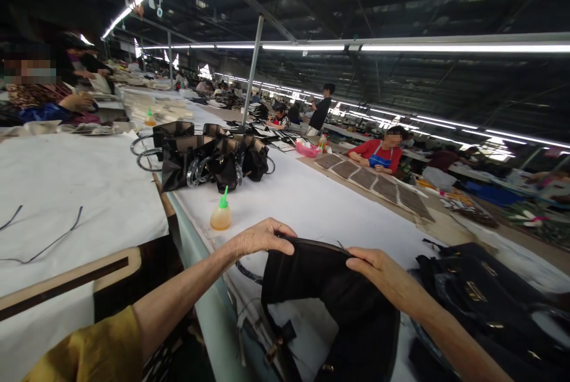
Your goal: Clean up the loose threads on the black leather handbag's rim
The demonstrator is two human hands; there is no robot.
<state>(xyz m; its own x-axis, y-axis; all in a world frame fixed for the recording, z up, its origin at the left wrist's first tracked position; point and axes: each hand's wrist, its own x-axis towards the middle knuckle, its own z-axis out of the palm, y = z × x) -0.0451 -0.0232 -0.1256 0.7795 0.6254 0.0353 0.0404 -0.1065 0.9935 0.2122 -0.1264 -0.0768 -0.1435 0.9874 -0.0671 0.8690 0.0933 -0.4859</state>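
A white-topped bench (285, 198) is running away from the wearer, its pale green left edge slanting past the near side of the work. Toward its near right corner, a heap of dark bags (481, 311) with gold-coloured fittings is lying, while farther along, by the left edge, a cluster of black bags (178, 162) is standing with looped handles sticking out. Between these groups, a black bag piece (307, 275) is hanging from the hands over the near part of the bench, close to the left edge; whether its lower part is resting there, I cannot tell. It is sagging and curving, so it is probably behaving as something light and soft, stiffer along the rim, and that upper rim is likely offering the best hold. The left hand (265, 236) is pinching the rim between thumb and fingers, and the right hand (378, 269) is gripping it farther along. By the left edge, just beyond the left hand, a green-nozzled bottle (220, 217) is standing upright.
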